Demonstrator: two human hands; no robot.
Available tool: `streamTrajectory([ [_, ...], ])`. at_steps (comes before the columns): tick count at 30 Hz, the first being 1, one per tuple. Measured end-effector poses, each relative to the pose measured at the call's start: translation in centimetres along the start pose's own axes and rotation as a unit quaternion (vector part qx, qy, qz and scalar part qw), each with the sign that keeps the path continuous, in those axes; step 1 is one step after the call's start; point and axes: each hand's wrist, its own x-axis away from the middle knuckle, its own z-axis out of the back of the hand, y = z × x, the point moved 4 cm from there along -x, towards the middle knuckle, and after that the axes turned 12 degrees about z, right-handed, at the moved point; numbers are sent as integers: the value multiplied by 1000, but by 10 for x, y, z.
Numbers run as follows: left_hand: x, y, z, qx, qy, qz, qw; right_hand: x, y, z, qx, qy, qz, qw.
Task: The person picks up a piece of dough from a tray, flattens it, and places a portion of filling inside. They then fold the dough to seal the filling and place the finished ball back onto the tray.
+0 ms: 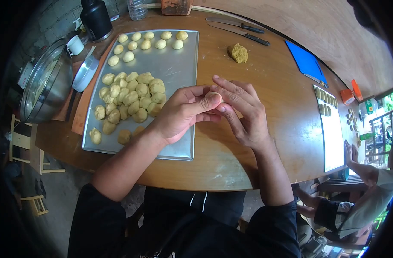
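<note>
My left hand (185,109) and my right hand (246,109) meet above the wooden table, just right of the metal tray. Between their fingertips is a small pale piece of dough (220,98), mostly hidden by the fingers. The left thumb presses on it, while the right thumb and fingers pinch its other side. On the metal tray (173,64), smooth round dough balls (146,44) sit in rows at the far end. A heap of rougher dough lumps (130,98) lies nearer, partly behind my left wrist. Beyond my hands rests a crumbly yellowish-brown lump (238,53).
Two knives (243,33) and a blue board (306,62) lie farther back. Left of the tray stand a large bowl (48,81), a clear container (85,74) and a black bottle (95,19). At right, another person (364,198) sits by a white tray (332,142) holding shaped pieces.
</note>
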Motion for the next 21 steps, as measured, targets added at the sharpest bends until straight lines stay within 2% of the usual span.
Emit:
streamTrajectory([
  [1, 0, 0, 3, -30, 7, -3, 1000, 0, -3, 0, 1, 1, 0, 1000],
  [3, 0, 1, 3, -62, 15, -5, 998, 1, -2, -1, -121, 42, -107, 986],
  [5, 0, 2, 2, -115, 50, -14, 992, -4, -6, 4, -98, 30, -80, 991],
  [7, -1, -3, 0, -89, 52, -8, 995, -6, -6, 6, -73, 17, -51, 996],
  [9, -1, -4, 2, -64, 53, 1, 997, -3, -4, 1, 68, -31, -1, 997],
  [11, -1, -4, -2, 25, -40, 22, 999, -1, -1, 1, 65, -9, -9, 998],
  [12, -1, -2, -4, 25, -42, 22, 999, 0, 1, 2, 64, 13, -14, 998],
  [14, 2, -1, -7, 44, -7, 37, 998, 2, 0, 1, 45, 25, -21, 998],
  [16, 2, 2, -9, 14, 4, 34, 999, 4, 0, -1, -43, 62, -49, 996],
  [21, 2, 2, -3, -36, 36, -5, 999, -3, -2, 4, -13, 40, 1, 999],
])
